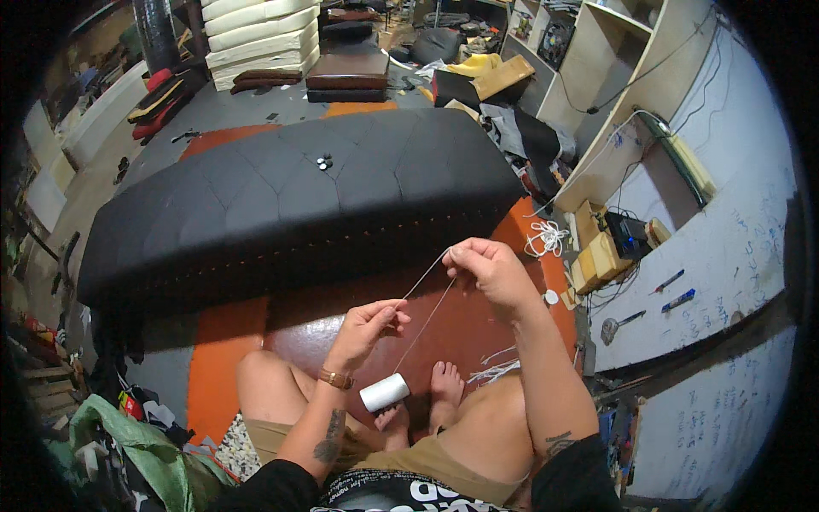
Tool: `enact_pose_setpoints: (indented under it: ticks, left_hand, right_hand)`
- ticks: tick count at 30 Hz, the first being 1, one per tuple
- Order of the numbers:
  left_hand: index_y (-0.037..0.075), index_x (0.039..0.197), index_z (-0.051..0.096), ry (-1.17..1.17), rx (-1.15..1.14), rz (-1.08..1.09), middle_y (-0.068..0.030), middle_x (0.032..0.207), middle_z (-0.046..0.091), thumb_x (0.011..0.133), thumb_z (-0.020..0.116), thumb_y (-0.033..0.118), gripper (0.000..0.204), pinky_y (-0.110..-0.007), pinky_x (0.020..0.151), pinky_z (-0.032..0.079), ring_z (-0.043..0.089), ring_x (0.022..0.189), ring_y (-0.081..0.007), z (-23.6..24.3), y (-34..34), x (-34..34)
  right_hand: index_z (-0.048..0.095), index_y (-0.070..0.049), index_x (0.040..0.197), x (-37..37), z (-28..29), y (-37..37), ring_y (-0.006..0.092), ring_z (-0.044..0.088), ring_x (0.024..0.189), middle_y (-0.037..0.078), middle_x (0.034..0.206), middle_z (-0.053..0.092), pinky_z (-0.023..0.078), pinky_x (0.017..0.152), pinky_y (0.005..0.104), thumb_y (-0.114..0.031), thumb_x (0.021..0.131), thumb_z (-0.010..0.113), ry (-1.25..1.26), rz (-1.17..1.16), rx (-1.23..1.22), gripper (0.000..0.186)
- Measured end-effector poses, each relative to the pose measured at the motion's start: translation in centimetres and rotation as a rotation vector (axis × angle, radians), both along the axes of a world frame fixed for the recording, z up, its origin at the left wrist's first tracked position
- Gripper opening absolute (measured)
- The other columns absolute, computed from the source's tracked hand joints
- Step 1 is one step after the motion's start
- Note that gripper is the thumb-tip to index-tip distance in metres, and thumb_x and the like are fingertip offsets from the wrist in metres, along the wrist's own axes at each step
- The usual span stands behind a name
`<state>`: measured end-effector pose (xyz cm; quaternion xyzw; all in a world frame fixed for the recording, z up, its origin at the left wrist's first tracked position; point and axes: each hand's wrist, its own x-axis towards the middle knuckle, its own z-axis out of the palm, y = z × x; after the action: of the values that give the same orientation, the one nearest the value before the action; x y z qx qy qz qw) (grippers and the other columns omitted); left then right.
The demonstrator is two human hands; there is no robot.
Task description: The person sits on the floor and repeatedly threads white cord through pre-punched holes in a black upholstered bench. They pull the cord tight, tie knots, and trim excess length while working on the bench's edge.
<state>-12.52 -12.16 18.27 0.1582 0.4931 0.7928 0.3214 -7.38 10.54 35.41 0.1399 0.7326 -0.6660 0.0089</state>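
A thin white thread [426, 275] is stretched between my two hands. My left hand [370, 326] pinches it low, in front of my lap. Higher and to the right, my right hand [485, 271] grips the thread between thumb and forefinger. From there a second strand drops to a white thread spool [385, 393], which lies on its side by my feet. Beyond my hands stretches a long black tufted upholstered panel [299, 175] with creased diamond lines and a row of small holes along its near side. Several small black and white buttons [324, 161] rest on top of it.
Cut white cords [495, 369] lie beside my right leg. Farther right are a white cord bundle [546, 239], foam blocks [600, 263] and a white board [682, 299] with pens. Stacked white cushions [260, 38] and brown cushions [348, 75] stand behind the panel. A green sack [136, 452] sits at lower left.
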Motion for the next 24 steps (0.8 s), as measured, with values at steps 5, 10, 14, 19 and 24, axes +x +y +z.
enact_pose_setpoints:
  ticks: [5,10,14,19,24]
  left_hand:
    - [-0.001,0.117,0.069,-0.075,-0.03,0.001,-0.0086,0.099,0.074,0.105,0.062,0.019,0.024,-0.034,0.083,0.061,0.071,0.088,-0.0162,-1.7,-1.3,-0.2]
    - [-0.001,0.11,0.071,0.002,-0.09,0.015,-0.0081,0.096,0.075,0.103,0.064,0.012,0.017,-0.032,0.083,0.061,0.072,0.088,-0.0157,-1.0,-0.7,0.1]
    - [-0.002,0.1,0.072,0.313,-0.34,0.081,-0.0081,0.09,0.075,0.102,0.063,0.008,0.013,-0.031,0.081,0.06,0.072,0.085,-0.0145,-0.5,-0.2,0.4]
    - [-0.004,0.097,0.071,0.509,-0.463,0.212,-0.009,0.088,0.076,0.1,0.064,0.007,0.013,-0.029,0.078,0.059,0.073,0.083,-0.0147,-2.4,0.1,0.2]
    - [-0.003,0.099,0.071,0.679,-0.657,0.32,-0.0115,0.087,0.077,0.099,0.063,0.006,0.011,-0.029,0.075,0.058,0.074,0.079,-0.0171,-4.1,-0.5,0.2]
  right_hand:
    - [0.072,-0.01,0.094,-0.5,-1.0,0.5,0.0072,0.058,0.067,-0.002,0.081,0.066,0.048,0.063,0.0253,-0.028,0.099,0.063,-0.041,-0.037,-0.031,0.021]
    - [0.072,-0.009,0.093,-0.6,-0.9,0.4,0.0075,0.058,0.068,-0.002,0.081,0.067,0.048,0.063,0.0251,-0.029,0.099,0.064,-0.032,-0.037,-0.05,0.022]
    - [0.072,-0.009,0.092,-0.4,-0.7,0.5,0.0073,0.059,0.069,-0.001,0.082,0.068,0.048,0.065,0.0255,-0.029,0.099,0.064,-0.04,-0.061,-0.053,0.022]
    - [0.074,-0.008,0.092,-0.4,-1.0,0.7,0.0089,0.061,0.076,-0.001,0.086,0.071,0.049,0.071,0.0272,-0.027,0.097,0.066,-0.028,-0.017,0.006,0.021]
    - [0.075,-0.007,0.098,0.3,-0.5,0.9,0.012,0.065,0.09,0.002,0.093,0.073,0.051,0.085,0.0304,-0.022,0.096,0.067,-0.123,0.224,0.171,0.018]
